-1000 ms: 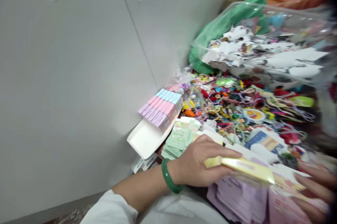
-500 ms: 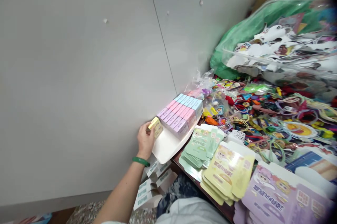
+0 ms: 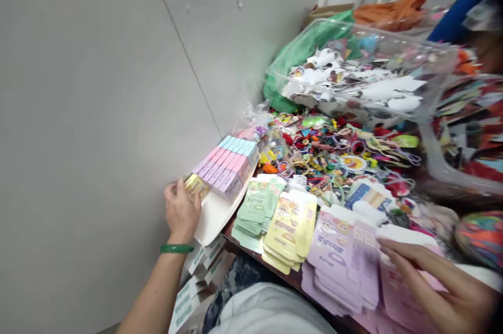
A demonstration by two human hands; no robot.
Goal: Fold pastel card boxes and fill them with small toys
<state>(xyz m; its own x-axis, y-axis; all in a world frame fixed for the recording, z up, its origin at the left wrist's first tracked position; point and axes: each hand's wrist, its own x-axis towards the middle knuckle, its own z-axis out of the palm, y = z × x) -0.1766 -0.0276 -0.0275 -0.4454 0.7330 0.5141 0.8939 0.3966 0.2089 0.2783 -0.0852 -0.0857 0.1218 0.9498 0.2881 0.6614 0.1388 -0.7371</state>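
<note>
My left hand (image 3: 183, 211), with a green bangle at its wrist, is closed on a small yellow box (image 3: 197, 188) at the near end of a white tray (image 3: 215, 217). Beside it in the tray stand rows of small purple, pink and light blue boxes (image 3: 228, 164). At the right, my right hand (image 3: 442, 276) has its fingers stretched out over a stack of flat pink cartons (image 3: 396, 292); nothing shows in it. Flat purple cartons (image 3: 332, 255), yellow cartons (image 3: 285, 226) and green cartons (image 3: 253, 203) lie in stacks along the table edge.
Behind the cartons spreads a heap of colourful hair ties and trinkets (image 3: 338, 151). A clear plastic bin (image 3: 348, 98) holds white paper cut-outs. The grey wall (image 3: 98, 114) rises close on the left. Open white cartons (image 3: 188, 300) sit low beside my lap.
The view has swung right. My right hand has come into view over the pink cartons. My left hand has set the yellow box against the purple row, still gripping it.
</note>
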